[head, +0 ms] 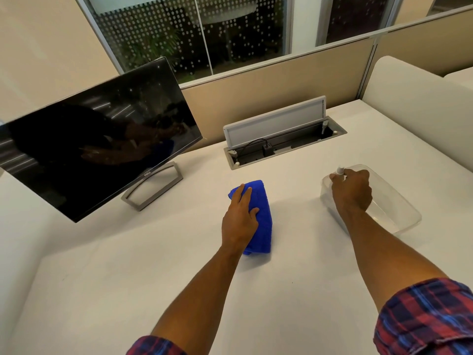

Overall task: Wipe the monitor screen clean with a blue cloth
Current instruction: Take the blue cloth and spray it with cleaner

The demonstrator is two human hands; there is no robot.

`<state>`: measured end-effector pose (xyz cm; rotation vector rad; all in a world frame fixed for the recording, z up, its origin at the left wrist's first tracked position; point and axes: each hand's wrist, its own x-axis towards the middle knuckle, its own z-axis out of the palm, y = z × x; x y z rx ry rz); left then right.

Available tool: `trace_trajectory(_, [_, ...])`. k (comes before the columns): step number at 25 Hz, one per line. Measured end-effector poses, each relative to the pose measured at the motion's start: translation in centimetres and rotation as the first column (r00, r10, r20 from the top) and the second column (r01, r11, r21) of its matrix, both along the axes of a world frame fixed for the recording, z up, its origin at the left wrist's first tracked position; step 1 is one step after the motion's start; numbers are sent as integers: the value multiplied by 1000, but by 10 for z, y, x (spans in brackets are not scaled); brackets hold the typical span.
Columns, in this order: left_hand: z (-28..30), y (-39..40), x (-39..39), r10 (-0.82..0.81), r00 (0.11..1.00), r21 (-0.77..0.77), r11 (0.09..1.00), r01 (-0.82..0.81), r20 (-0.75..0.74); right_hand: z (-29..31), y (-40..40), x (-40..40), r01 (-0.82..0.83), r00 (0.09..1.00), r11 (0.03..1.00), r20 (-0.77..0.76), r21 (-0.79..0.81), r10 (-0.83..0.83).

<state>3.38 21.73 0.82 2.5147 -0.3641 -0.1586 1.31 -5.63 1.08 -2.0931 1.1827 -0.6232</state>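
Note:
A dark monitor (97,139) on a silver stand (153,187) sits at the left of the white desk (128,265), its screen off and reflecting the room. A folded blue cloth (263,216) lies on the desk in the middle. My left hand (240,216) rests flat on the cloth, fingers straight. My right hand (352,190) is inside a clear plastic container (399,211) at the right, its fingers curled round a small white-tipped object (340,170), mostly hidden by the hand.
An open cable hatch (281,134) with a raised grey lid and a plugged-in cable sits in the desk behind the cloth. A beige partition (268,83) runs along the back, with a window above. A white divider (422,111) stands at the right.

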Motion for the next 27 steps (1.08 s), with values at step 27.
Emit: trace_trajectory(27, [11, 65, -16, 72, 997, -35, 997, -72, -20, -11, 177, -14, -700, 713, 447, 507, 557, 485])
